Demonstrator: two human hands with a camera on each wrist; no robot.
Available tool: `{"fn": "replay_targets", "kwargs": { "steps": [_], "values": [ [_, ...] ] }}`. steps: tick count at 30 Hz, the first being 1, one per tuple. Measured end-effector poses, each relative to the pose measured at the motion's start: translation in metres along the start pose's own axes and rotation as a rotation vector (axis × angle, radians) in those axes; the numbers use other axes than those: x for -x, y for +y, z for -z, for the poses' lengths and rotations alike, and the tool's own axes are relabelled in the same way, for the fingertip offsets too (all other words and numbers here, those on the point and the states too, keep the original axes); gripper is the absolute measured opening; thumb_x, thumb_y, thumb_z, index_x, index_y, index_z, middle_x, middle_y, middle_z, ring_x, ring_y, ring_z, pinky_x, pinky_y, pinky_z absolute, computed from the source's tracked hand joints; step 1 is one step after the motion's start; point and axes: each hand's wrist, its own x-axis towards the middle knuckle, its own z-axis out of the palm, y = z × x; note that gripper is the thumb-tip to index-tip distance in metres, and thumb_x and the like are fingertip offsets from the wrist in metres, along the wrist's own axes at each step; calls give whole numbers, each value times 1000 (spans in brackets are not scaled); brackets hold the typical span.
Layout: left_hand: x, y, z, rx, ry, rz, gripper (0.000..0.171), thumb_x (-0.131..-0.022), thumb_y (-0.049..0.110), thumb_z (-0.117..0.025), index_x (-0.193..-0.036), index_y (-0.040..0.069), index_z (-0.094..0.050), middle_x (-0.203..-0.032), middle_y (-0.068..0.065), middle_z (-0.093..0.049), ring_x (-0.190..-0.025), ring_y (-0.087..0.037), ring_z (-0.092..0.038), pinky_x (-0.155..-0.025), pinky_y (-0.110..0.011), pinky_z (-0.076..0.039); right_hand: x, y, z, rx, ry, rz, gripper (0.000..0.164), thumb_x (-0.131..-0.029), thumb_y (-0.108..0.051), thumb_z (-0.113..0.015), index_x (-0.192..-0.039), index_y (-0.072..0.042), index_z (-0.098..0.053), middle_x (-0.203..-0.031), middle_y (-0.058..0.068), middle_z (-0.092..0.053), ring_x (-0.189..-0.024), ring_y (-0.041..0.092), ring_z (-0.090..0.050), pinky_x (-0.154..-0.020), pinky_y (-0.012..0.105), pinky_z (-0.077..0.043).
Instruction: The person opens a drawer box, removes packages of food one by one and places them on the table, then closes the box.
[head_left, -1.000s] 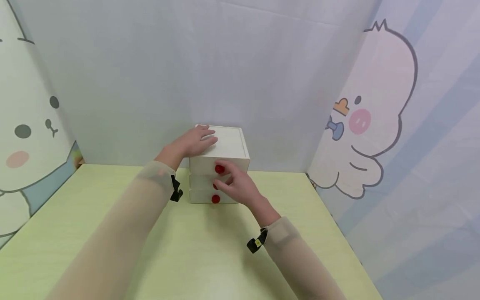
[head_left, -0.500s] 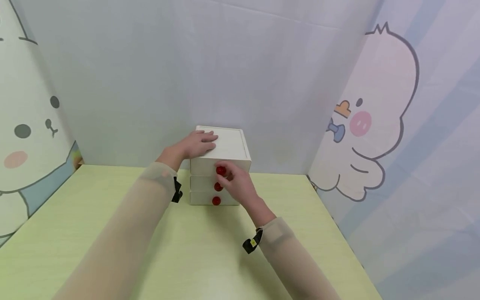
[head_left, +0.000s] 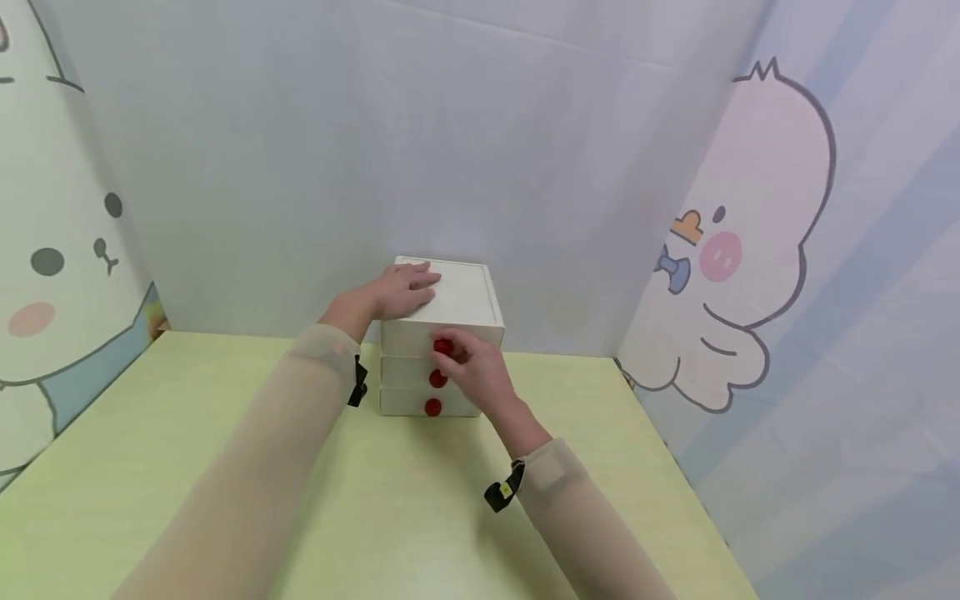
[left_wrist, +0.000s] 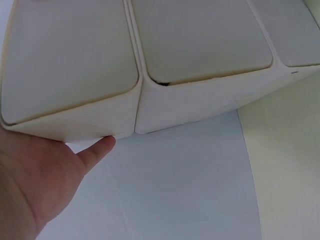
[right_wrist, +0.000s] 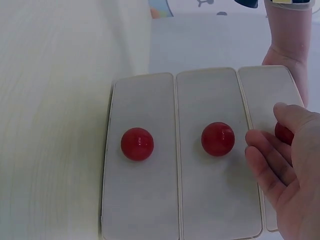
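Note:
A small white three-drawer chest (head_left: 465, 292) stands on the table with a round red knob on each drawer, all drawers flush. My left hand (head_left: 397, 292) lies on the left part of its top, fingers spread; in the left wrist view that hand (left_wrist: 40, 175) runs along the upper drawer's edge. My right hand (head_left: 480, 367) is at the front, thumb and index finger curled round the top red knob (head_left: 443, 346). The right wrist view shows this knob (right_wrist: 284, 134) partly hidden by the fingers. Below it are the middle knob (right_wrist: 218, 139) and the bottom knob (right_wrist: 137, 144).
The chest sits on a pale yellow-green table (head_left: 405, 517), close against a light grey curtain (head_left: 510, 150) at the back. Side curtains printed with cartoon animals, such as a white duck (head_left: 765, 208), border the table. Each wrist carries a black strap-on device (head_left: 502, 492).
My right thumb and fingers, spread wider a second ago, have drawn in round the top knob. The left hand has settled flatter onto the chest's top. The drawers have not moved.

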Motion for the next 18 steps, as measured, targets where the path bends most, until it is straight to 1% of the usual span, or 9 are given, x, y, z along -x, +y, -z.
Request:
{"fn": "replay_targets", "kwargs": {
  "steps": [2,4,9,18],
  "values": [
    [-1,0,-1,-20,-16,-10,60,-116,39,-39,-172,17,-39,-185,-11,-20,-173,-42,-5,-138,-68,-9,0,1,0,1,11,8,28,-99,-12,-83,-127,-13,-78,-95,7,-78,-77,14,-71,-68,22,-60],
    [-2,0,-2,-25,-22,-11,60,-116,40,-38,-172,18,-38,-185,-11,-20,-173,-41,-4,-138,-67,-8,1,1,0,-2,20,14,28,-99,-12,-83,-126,-12,-79,-96,8,-79,-77,15,-72,-67,22,-60],
    [0,2,-3,-27,-8,5,60,-117,40,-37,-172,19,-40,-184,-11,-24,-173,-39,-7,-139,-64,-10,1,1,-2,-16,30,23,25,-100,-11,-81,-125,-10,-78,-98,10,-79,-77,15,-72,-66,21,-60],
    [0,0,-2,-43,-9,-4,60,-117,40,-35,-173,18,-38,-184,-12,-23,-173,-41,-7,-139,-64,-9,0,-1,-4,-6,30,13,23,-100,-11,-82,-123,-9,-79,-97,11,-80,-77,17,-73,-65,20,-58]
  ]
}}
